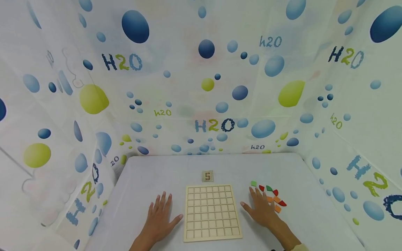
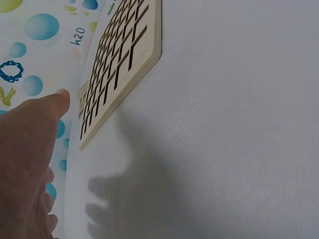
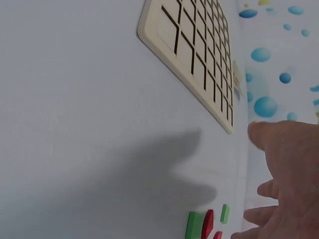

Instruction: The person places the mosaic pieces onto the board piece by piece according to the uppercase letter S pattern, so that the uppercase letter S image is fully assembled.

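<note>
A pale wooden board (image 1: 213,213) with a grid of square recesses lies flat on the table. To its left is my left hand (image 1: 157,219), fingers spread, holding nothing; the thumb points at the board's edge without touching it. My right hand (image 1: 262,211) is spread on the board's other side, its fingers near loose colored pieces. Among these are a light green square (image 1: 253,183), a dark green piece (image 1: 269,188), a red piece (image 1: 275,192) and an orange square (image 1: 277,208). Part of the pile is hidden by that hand. Both wrist views show hand shadows on the cloth.
Behind the board lies a small card (image 1: 207,176) with a brown mark like an S or 5. A white cloth covers the table (image 1: 163,170). Curtains (image 1: 182,83) printed with bubbles and H2O lettering hang at the back and both sides.
</note>
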Available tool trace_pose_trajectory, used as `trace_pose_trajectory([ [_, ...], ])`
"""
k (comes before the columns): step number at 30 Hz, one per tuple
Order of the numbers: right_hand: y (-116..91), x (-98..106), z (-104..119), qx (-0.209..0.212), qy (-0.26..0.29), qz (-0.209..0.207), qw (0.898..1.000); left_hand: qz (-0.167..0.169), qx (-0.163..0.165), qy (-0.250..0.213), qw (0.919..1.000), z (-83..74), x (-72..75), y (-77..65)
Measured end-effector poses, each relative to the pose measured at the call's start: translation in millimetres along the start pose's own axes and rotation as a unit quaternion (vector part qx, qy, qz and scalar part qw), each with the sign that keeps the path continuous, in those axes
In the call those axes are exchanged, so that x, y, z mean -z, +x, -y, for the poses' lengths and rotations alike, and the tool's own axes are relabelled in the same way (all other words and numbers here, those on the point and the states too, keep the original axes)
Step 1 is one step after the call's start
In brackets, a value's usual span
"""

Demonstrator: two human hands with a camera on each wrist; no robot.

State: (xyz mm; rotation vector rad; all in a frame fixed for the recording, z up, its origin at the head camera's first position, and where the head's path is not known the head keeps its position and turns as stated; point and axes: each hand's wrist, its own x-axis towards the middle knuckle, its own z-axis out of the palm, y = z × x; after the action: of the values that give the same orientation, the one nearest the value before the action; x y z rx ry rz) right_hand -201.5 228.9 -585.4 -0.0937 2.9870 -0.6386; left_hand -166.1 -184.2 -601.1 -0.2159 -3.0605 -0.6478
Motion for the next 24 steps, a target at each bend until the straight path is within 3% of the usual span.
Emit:
trace_pose_trajectory([
  [5, 2, 8, -11, 0.03, 0.021, -0.042, 0.998, 0.024, -0.028, -0.031, 0.9989, -4.0, -3.4, 6.0],
  [10, 2, 15, -26, 0.028, 0.061, -0.067, 0.996, 0.057, -0.042, -0.044, 0.9966, -7.3, -6.0, 7.5],
  [13, 6, 19, -36, 0.033, 0.056, -0.086, 0.994, 0.063, -0.055, -0.044, 0.9956, -7.7, -6.4, 7.4],
  [20, 15, 29, -62, -0.008, 0.105, -0.067, 0.992, 0.092, -0.068, -0.038, 0.9927, -8.5, -8.4, 6.2],
  [24, 18, 36, -73, -0.018, 0.104, -0.061, 0.992, 0.103, -0.07, -0.043, 0.9913, -7.8, -10.0, 6.5],
])
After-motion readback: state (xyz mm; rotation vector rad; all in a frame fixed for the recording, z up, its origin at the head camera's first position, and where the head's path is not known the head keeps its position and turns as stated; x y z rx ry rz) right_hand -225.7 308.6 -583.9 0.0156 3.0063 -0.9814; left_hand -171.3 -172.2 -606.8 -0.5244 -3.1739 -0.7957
